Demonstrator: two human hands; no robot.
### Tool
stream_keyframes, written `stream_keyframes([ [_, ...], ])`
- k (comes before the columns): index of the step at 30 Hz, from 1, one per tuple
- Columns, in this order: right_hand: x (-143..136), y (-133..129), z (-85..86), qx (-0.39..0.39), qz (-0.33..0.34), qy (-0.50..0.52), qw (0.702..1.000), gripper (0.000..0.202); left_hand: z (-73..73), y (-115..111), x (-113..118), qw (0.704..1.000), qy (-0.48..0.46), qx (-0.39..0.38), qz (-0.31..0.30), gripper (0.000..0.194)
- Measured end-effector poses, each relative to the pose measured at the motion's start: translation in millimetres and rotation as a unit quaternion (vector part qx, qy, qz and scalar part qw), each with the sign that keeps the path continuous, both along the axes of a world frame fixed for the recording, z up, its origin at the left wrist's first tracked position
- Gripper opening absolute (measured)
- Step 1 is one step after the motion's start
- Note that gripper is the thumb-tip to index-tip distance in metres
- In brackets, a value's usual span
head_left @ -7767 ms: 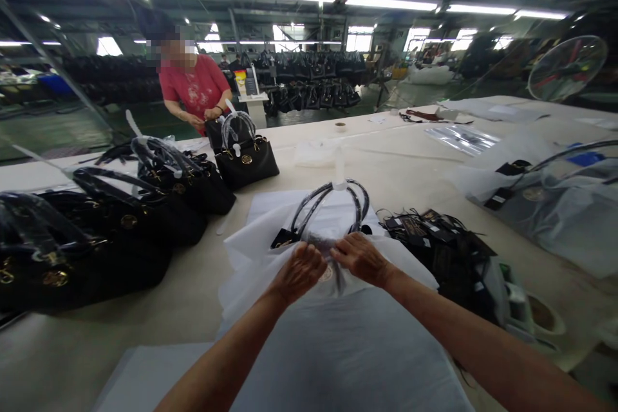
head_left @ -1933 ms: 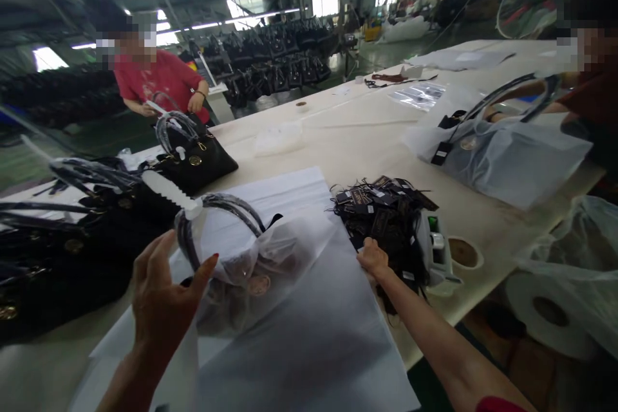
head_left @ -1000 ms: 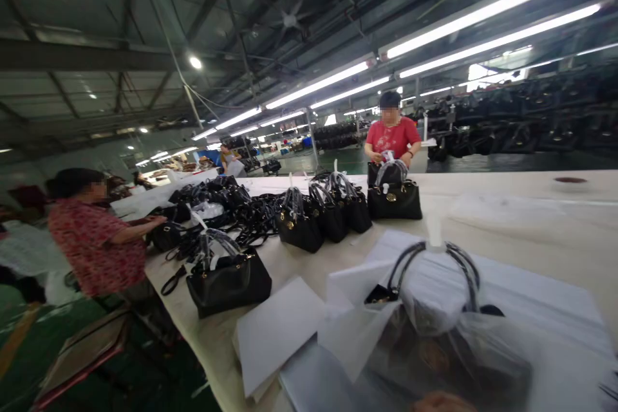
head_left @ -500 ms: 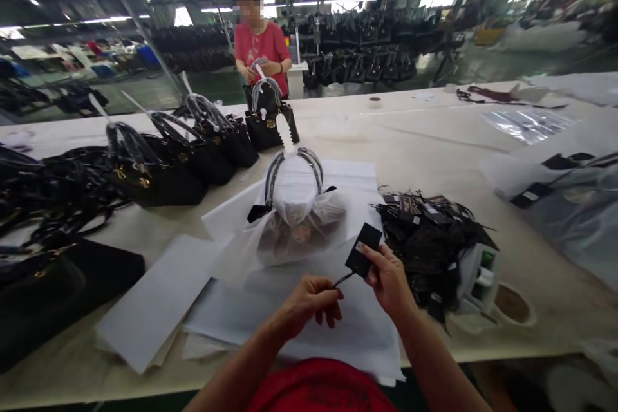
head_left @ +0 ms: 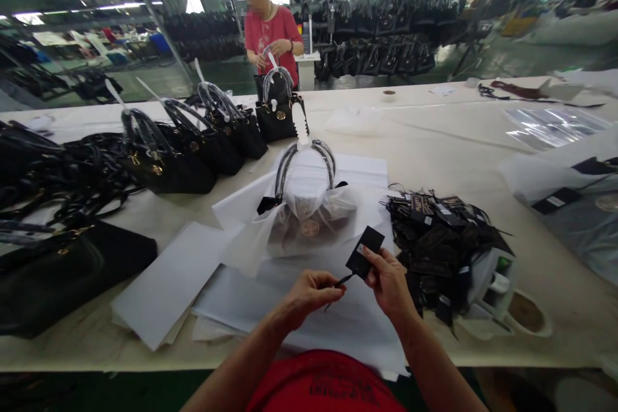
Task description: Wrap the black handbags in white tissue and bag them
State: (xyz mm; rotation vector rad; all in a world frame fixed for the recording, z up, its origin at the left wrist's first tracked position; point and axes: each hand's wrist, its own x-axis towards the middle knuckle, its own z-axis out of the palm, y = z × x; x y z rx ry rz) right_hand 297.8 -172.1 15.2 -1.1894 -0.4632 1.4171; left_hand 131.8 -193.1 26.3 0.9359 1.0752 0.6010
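Observation:
A black tag (head_left: 363, 252) is pinched in my right hand (head_left: 389, 280), held above the white sheets (head_left: 251, 302). The tag's dark cord (head_left: 345, 280) runs to my left hand (head_left: 311, 296), whose thumb and fingers are closed on it. Just beyond my hands stands a handbag (head_left: 309, 225) wrapped in thin translucent paper, its plastic-covered handles (head_left: 286, 170) upright. To the right of my right hand lies a heap of black tags (head_left: 434, 238).
Several black handbags (head_left: 178, 167) stand at the left, with white cards (head_left: 168, 283) nearer. A white tray (head_left: 499, 283) and a tape roll (head_left: 528, 312) sit at right, before another wrapped bag (head_left: 589, 219). Across the table (head_left: 434, 122), a person (head_left: 273, 32) handles a bag.
My left fingers have closed together on the cord near the tag. The view has shifted, so the table's things appear further right. The person across has lowered their head.

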Motion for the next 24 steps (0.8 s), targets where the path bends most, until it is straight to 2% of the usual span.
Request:
stream_keyframes([
  [9,-1.3,-2.8,-4.9,0.004,0.0,-0.009,1.0,0.039,-3.2,3.7,8.7,0.999,-0.026,-0.019,0.016,0.033],
  [17,-1.3,-4.1,-8.6,0.008,-0.002,-0.019,1.0,0.04,-2.0,4.0,15.1,0.998,0.001,-0.019,0.054,0.032],
  [20,-3.4,-6.0,-7.6,0.019,-0.001,-0.021,1.0,0.04,-10.7,7.4,17.9,0.996,0.039,-0.006,0.083,0.032],
  [24,-3.2,-20.9,-7.6,0.026,-0.005,-0.035,0.999,0.039,-28.7,9.1,22.7,0.974,0.19,0.074,0.1,0.021],
])
